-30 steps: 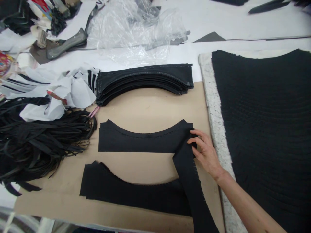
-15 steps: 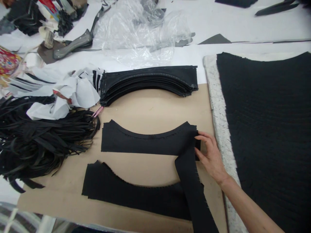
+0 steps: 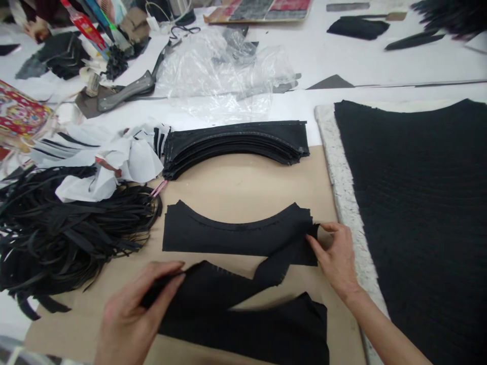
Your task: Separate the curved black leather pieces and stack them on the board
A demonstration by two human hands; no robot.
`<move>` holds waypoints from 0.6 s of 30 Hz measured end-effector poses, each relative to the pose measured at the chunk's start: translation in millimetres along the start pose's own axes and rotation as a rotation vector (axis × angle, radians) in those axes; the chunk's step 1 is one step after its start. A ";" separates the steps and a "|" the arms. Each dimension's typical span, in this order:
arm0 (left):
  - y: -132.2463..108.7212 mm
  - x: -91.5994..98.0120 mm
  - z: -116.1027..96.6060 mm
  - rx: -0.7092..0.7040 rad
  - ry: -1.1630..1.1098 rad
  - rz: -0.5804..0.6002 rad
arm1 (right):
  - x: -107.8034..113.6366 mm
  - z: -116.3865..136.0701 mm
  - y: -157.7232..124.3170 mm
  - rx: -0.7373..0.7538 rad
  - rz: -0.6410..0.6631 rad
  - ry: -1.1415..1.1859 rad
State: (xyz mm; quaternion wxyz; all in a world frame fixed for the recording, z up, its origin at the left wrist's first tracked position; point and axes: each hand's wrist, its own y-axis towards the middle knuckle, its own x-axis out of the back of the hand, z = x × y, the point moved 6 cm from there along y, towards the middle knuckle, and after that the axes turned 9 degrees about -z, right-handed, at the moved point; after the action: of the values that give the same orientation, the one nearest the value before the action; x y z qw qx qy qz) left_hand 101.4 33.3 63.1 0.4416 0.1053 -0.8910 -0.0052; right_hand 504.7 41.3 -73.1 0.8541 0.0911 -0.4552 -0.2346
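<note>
where the brown card sheet (image 3: pixel 243 187) covers the worktable, a curved black fabric piece (image 3: pixel 236 235) lies flat at its middle, arc side facing away; right hand (image 3: pixel 337 258) at that piece's right end, thumb and fingertips closed in a pinch on the corner where a black fabric strip (image 3: pixel 228 284) meets it; left hand (image 3: pixel 131 314) near the lower left of the sheet, thumb and forefinger closed on the strip's left end, lifting it slightly off the card; strip runs slack between the two hands, one fold near the right; second curved black piece (image 3: pixel 266 332) beneath the strip, nearest the person, partly covered; stack of curved black pieces (image 3: pixel 236 144) at the sheet's far edge; tangle of narrow black strips (image 3: pixel 64 233) to the left, white paper scraps (image 3: pixel 110 162) on top of it; large black quilted panel (image 3: pixel 422 213) on a pale pad (image 3: pixel 344 192) to the right; clear plastic wrap (image 3: pixel 220 76) beyond the stack
</note>
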 end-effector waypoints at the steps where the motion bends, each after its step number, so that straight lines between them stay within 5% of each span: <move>1: 7.0 1.4 15.7 0.082 0.016 -0.049 | -1.4 0.2 -0.1 0.000 0.003 -0.013; 7: 42.9 -30.8 92.9 0.435 -0.180 -0.067 | -5.7 4.1 2.1 0.064 0.049 -0.042; 12: 59.3 -60.8 131.0 0.482 -0.289 0.018 | -12.9 9.4 -1.2 0.230 0.186 -0.096; 18: 63.2 -75.5 149.7 0.388 -0.128 0.024 | -17.2 10.4 -8.6 0.304 0.233 -0.095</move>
State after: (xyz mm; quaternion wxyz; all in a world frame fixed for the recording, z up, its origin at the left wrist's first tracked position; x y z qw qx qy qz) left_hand 16.2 97.1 -81.1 0.3557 0.1773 -0.9026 0.1653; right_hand 485.2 42.7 -83.0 0.8295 0.1545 -0.5325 -0.0669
